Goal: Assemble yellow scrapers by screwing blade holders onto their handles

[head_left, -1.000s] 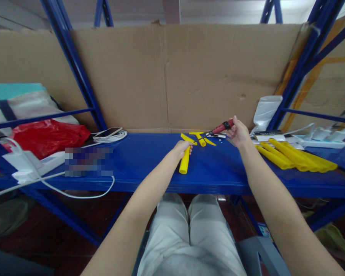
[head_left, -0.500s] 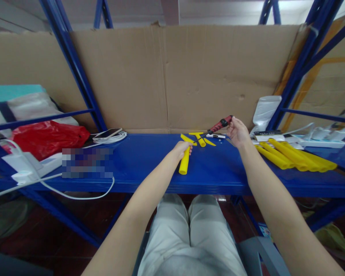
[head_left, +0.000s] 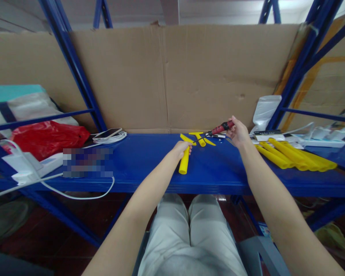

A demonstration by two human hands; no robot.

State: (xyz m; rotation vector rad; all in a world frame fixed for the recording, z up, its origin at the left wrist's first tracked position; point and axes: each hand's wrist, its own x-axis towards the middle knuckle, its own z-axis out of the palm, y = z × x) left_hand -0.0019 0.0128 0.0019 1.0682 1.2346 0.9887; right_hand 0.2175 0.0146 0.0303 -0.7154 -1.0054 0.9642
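Observation:
A yellow T-shaped tool with a round tubular handle (head_left: pixel 183 164) is gripped near its head by my left hand (head_left: pixel 184 148), fingers wrapped round it. My right hand (head_left: pixel 238 132) pinches the handle end of a screwdriver (head_left: pixel 219 129) with a red and black grip. The screwdriver slants down to the left, its dark shaft reaching the head of the tool beside my left fingers. Where the tip sits is too small to make out. Just behind lies a second yellow T-shaped tool (head_left: pixel 201 142) on the blue shelf (head_left: pixel 149 161).
Several yellow tubular pieces (head_left: pixel 296 155) lie at the right, near a white power strip (head_left: pixel 322 142). On the left are a phone (head_left: pixel 107 133) on a coiled white cable, a red plastic bag (head_left: pixel 50 138) and a white plug (head_left: pixel 24 168). A cardboard sheet (head_left: pixel 126 80) stands along the back.
My right fingers have shifted on the screwdriver's handle, and its handle end sits slightly lower. My left hand and the yellow tool have hardly moved.

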